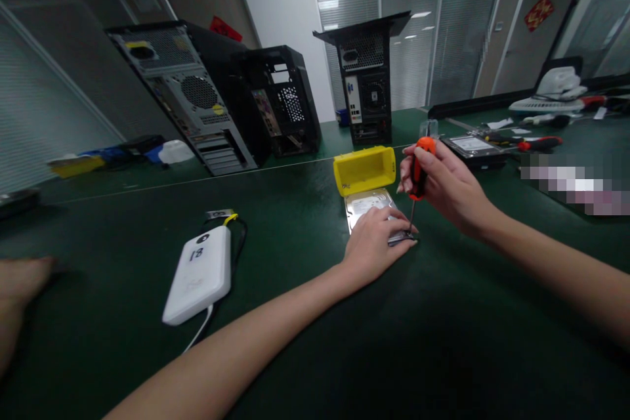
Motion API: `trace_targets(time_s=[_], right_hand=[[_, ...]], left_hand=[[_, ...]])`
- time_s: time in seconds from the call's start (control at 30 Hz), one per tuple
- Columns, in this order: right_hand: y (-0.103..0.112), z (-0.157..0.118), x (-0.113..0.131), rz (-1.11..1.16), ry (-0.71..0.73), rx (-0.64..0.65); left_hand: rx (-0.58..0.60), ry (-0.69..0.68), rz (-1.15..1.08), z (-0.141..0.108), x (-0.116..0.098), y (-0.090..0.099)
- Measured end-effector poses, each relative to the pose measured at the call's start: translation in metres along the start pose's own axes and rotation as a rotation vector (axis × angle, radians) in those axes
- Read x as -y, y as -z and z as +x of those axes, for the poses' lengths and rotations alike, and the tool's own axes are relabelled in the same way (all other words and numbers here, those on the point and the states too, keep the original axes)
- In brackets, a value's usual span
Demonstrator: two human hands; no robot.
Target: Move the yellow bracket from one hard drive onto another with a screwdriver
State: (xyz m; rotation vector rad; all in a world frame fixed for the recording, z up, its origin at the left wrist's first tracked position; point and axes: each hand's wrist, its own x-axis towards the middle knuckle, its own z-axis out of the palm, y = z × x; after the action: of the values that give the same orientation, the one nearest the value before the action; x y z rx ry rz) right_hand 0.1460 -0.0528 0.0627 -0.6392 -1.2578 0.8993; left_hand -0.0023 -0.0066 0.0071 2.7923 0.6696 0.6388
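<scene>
In the head view, the right hand (445, 177) grips a screwdriver (418, 180), tip down at the near right of the hard drive (364, 202); the left hand (375, 239) lies across it, gripping or merely pressing, I cannot tell. If tilted, the tip could skid into that hand.

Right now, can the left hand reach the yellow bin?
Likely yes: the left hand rests on the drive, the bin sits just beyond it, and nothing visible blocks the way. The right hand, holding the screwdriver, is off to the side.
</scene>
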Motion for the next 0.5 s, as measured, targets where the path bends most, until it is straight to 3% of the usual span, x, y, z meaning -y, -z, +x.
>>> trace_targets(time_s=[0.27, 0.5], right_hand=[[0.0, -0.002, 0.0018, -0.072, -0.048, 0.024], [-0.0005, -0.0019, 0.0006, -0.084, 0.017, 0.0]], left_hand=[[0.013, 0.014, -0.009, 0.0006, -0.001, 0.0], [0.003, 0.007, -0.012, -0.0001, -0.0005, 0.0]])
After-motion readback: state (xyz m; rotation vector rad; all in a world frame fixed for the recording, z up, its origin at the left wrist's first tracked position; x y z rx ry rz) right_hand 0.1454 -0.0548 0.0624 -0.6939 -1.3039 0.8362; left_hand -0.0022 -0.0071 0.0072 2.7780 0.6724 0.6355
